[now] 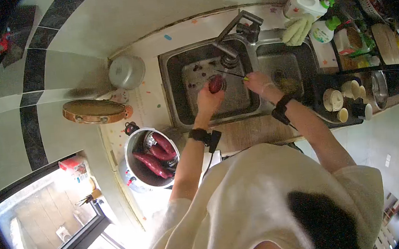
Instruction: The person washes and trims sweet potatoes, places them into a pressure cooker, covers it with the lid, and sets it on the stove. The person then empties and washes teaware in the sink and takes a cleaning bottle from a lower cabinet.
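Over the left basin of the sink point(174, 98), my left hand point(209, 100) is closed round a dark red sweet potato point(215, 83). My right hand point(259, 84) grips a knife point(230, 73) by its yellow-green end, with the thin dark blade pointing left, just above the sweet potato. Several small dark pieces point(197, 68) lie on the basin floor. The black faucet point(230, 60) hangs over the basin behind the blade. To the left of the sink, a metal pot point(130, 168) holds several purple-red sweet potatoes point(150, 164).
A glass bowl point(127, 72) and a round wooden-rimmed object point(93, 111) stand at the left. White bottles point(303, 5) and a pale green glove point(298, 30) are behind the right basin. Cups point(333, 100) sit on a dark rack at the right.
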Demonstrator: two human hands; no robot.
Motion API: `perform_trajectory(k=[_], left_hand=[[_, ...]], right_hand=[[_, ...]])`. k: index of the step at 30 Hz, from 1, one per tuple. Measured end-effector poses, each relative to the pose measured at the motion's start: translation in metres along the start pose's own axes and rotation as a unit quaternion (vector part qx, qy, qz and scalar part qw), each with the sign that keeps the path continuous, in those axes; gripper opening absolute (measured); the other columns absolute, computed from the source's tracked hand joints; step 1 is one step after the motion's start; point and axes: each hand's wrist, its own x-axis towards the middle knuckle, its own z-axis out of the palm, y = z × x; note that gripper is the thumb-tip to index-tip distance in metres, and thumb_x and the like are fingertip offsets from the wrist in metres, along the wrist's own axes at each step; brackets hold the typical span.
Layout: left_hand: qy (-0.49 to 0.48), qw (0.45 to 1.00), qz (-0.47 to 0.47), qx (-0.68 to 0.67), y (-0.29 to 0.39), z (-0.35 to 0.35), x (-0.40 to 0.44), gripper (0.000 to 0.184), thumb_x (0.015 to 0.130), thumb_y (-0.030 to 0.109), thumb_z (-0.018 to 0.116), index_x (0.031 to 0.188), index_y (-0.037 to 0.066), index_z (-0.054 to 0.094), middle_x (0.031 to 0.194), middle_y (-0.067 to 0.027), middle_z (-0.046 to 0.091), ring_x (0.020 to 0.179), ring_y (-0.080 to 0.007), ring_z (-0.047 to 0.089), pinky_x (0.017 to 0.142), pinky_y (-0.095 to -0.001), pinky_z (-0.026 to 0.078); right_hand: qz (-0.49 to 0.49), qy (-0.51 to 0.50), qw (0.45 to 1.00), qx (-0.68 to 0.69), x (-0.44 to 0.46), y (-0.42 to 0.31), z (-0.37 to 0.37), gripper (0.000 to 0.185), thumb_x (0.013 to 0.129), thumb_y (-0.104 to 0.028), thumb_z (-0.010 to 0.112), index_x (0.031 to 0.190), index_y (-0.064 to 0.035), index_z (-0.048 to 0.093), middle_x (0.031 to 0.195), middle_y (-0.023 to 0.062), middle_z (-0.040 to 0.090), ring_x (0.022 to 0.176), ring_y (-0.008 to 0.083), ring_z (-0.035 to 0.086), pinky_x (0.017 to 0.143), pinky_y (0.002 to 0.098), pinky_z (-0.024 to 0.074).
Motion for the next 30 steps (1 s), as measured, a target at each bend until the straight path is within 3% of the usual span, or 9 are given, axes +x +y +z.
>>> perform_trajectory(k=[2,7,13,16,20,24,27,29,30], left_hand=[[-0.013,0.999,-0.023,-0.032,0.000,-0.003,0.003,0.038,0.065,0.020,0.068,0.097,0.002,0.058,0.078,-0.0156,0.061,0.070,-0.0289,0.060,0.064,-0.0390,0.047],[0.009,0.999,0.051,-0.001,-0.005,0.007,0.008,0.036,0.065,0.018,0.067,0.096,0.004,0.058,0.079,-0.0151,0.062,0.071,-0.0302,0.060,0.065,-0.0387,0.048],[0.006,1.000,0.018,0.006,-0.002,0.010,0.006,0.036,0.067,0.021,0.068,0.097,0.004,0.058,0.079,-0.0151,0.062,0.071,-0.0299,0.060,0.066,-0.0383,0.047],[0.017,1.000,0.022,0.006,0.012,-0.002,-0.001,0.035,0.068,0.021,0.067,0.096,0.002,0.058,0.079,-0.0137,0.063,0.070,-0.0282,0.061,0.065,-0.0386,0.047],[0.013,0.994,-0.027,-0.105,0.015,-0.007,0.004,0.037,0.076,0.022,0.064,0.102,-0.002,0.055,0.088,-0.0122,0.062,0.076,-0.0260,0.061,0.067,-0.0390,0.049],[-0.116,0.843,-0.164,-0.499,-0.008,0.010,0.019,0.035,0.078,0.014,0.062,0.111,0.005,0.052,0.094,-0.0114,0.060,0.086,-0.0231,0.058,0.080,-0.0321,0.048],[-0.108,0.760,-0.225,-0.600,-0.014,0.022,0.033,0.028,0.085,0.021,0.056,0.108,0.005,0.053,0.093,-0.0109,0.060,0.087,-0.0234,0.057,0.082,-0.0335,0.048],[-0.079,0.656,-0.342,-0.669,-0.013,0.030,0.046,0.028,0.088,0.027,0.051,0.106,0.005,0.053,0.092,-0.0108,0.060,0.084,-0.0230,0.057,0.081,-0.0343,0.049],[-0.104,0.625,-0.338,-0.696,-0.023,0.035,0.048,0.027,0.089,0.028,0.049,0.103,0.005,0.054,0.091,-0.0109,0.060,0.082,-0.0231,0.057,0.079,-0.0353,0.049]], right_hand=[[0.000,-0.006,0.999,0.033,-0.011,-0.028,-0.020,0.034,0.082,-0.035,0.052,0.083,-0.0032,0.062,0.074,0.0183,0.061,0.072,0.0342,0.060,0.064,0.0440,0.0483],[-0.069,0.029,0.997,0.016,-0.008,-0.056,-0.020,0.030,0.079,-0.036,0.054,0.082,-0.0082,0.064,0.074,0.0169,0.062,0.072,0.0352,0.061,0.065,0.0466,0.0496],[-0.076,0.031,0.996,0.025,0.006,-0.036,-0.006,0.031,0.082,-0.033,0.054,0.080,-0.0027,0.062,0.074,0.0165,0.062,0.071,0.0339,0.060,0.064,0.0435,0.0484],[0.055,0.034,0.994,0.083,0.006,0.003,0.012,0.034,0.083,-0.032,0.051,0.081,0.0004,0.061,0.076,0.0190,0.060,0.074,0.0353,0.059,0.066,0.0439,0.0476],[0.078,-0.027,0.994,0.067,-0.004,-0.005,-0.006,0.037,0.083,-0.034,0.050,0.083,0.0010,0.060,0.081,0.0205,0.060,0.077,0.0370,0.058,0.068,0.0451,0.0472],[0.040,0.015,0.996,0.075,-0.010,-0.031,-0.022,0.035,0.081,-0.037,0.051,0.084,-0.0030,0.061,0.085,0.0189,0.062,0.081,0.0373,0.059,0.070,0.0460,0.0482],[-0.011,0.052,0.997,0.062,-0.020,-0.033,-0.022,0.033,0.080,-0.037,0.053,0.082,-0.0046,0.061,0.082,0.0173,0.062,0.079,0.0358,0.060,0.069,0.0460,0.0486],[-0.044,0.071,0.996,0.033,-0.027,-0.032,-0.021,0.030,0.079,-0.035,0.055,0.081,-0.0058,0.061,0.079,0.0157,0.062,0.076,0.0343,0.060,0.067,0.0447,0.0487],[-0.059,0.084,0.995,0.013,-0.027,-0.034,-0.016,0.028,0.079,-0.034,0.056,0.081,-0.0061,0.061,0.077,0.0148,0.062,0.073,0.0332,0.060,0.065,0.0435,0.0485]])
